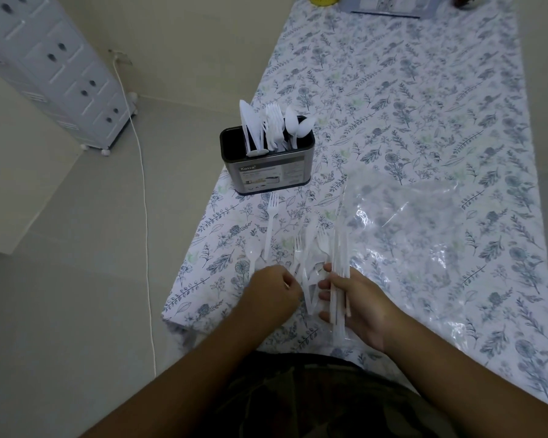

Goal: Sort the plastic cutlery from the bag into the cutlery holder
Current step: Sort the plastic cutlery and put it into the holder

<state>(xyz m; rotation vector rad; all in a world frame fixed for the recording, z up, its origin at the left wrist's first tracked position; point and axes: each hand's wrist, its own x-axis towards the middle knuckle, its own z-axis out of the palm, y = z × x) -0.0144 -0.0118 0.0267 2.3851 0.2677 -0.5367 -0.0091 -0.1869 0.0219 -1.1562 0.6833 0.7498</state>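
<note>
Right hand: grip closed around a bundle of white cutlery.
Left hand: curled grip pinching one piece in the loose pile.
Cutlery holder: upright on the desk, partly filled.
Bag: flat, right of the pile.

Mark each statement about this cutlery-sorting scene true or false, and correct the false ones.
1. The holder is empty. False: it already holds knives, forks and spoons.
2. The right hand grips a bundle of cutlery. True.
3. The bag lies flat on the table. True.
4. A lone fork lies inside the bag. False: it lies on the table, just in front of the holder.
</note>
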